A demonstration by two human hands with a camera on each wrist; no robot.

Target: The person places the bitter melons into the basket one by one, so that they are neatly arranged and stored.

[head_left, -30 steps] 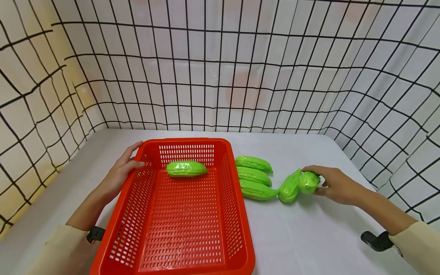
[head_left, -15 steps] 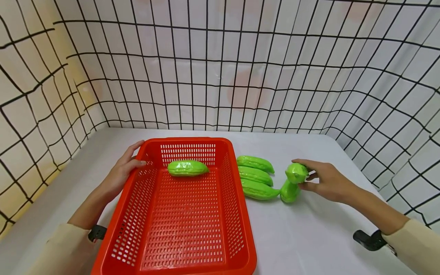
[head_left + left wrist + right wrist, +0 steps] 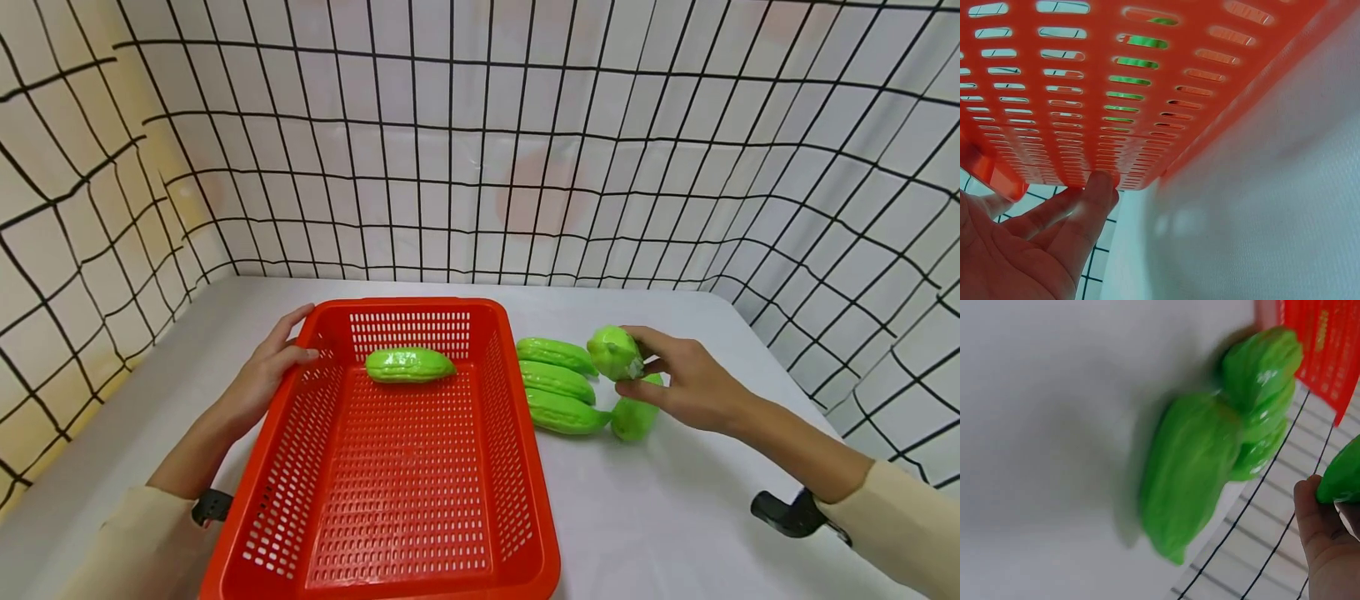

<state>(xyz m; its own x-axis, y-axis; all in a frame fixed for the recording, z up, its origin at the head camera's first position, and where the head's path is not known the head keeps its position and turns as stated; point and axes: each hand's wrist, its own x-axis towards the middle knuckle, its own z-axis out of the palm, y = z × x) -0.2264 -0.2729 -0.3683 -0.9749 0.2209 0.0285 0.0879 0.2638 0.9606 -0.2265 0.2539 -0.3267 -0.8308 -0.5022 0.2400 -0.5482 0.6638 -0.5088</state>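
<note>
My right hand (image 3: 686,379) pinches a green bitter melon (image 3: 615,353), raised above the table with one end facing the camera. In the right wrist view, part of that melon (image 3: 1344,472) shows at the fingertips, cut off by the frame edge. Below the hand another bitter melon (image 3: 633,417) lies on the table, partly covered by the fingers. My left hand (image 3: 258,379) grips the left rim of a red basket (image 3: 408,458) near its far corner. In the left wrist view, its fingers (image 3: 1088,215) press the outer wall. One bitter melon (image 3: 409,365) lies across the basket's far end.
Three bitter melons (image 3: 558,383) lie side by side against the basket's right wall. A black wire mesh (image 3: 480,167) backed by pale cloth encloses the white table (image 3: 675,517) at the back and sides.
My right hand has lifted its bitter melon and carried it left over the lying ones. The melon has turned in the fingers. My left hand stays on the basket rim.
</note>
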